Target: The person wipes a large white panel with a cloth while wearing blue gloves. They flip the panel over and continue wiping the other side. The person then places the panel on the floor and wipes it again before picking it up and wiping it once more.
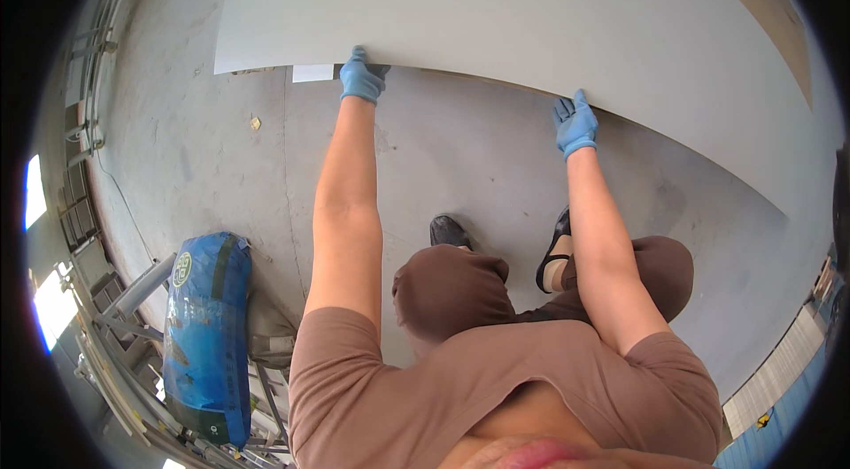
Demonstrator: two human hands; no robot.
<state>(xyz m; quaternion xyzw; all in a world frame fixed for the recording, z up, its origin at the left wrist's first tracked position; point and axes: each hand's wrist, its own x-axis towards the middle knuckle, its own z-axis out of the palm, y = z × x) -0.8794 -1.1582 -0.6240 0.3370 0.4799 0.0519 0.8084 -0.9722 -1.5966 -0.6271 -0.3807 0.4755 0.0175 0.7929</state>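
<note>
A large, thin, pale sheet panel (496,9) stretches across the far side of the view, its near edge toward me. My left hand (361,80), in a blue glove, grips that edge left of the middle, thumb on top and fingers going under. Farther right along the same edge, my gloved right hand (576,126) holds on too, with its thumb against the panel; part of its fingers is hidden. Just left of my left hand, a small white rectangle (312,73) shows below the panel's edge.
A blue plastic-wrapped bundle (208,336) stands at my left beside metal tubing (137,292). A small yellowish scrap (256,123) lies on the grey floor (212,159). Pale stacked material (775,372) is at the lower right. A brown surface (753,0) shows beyond the panel.
</note>
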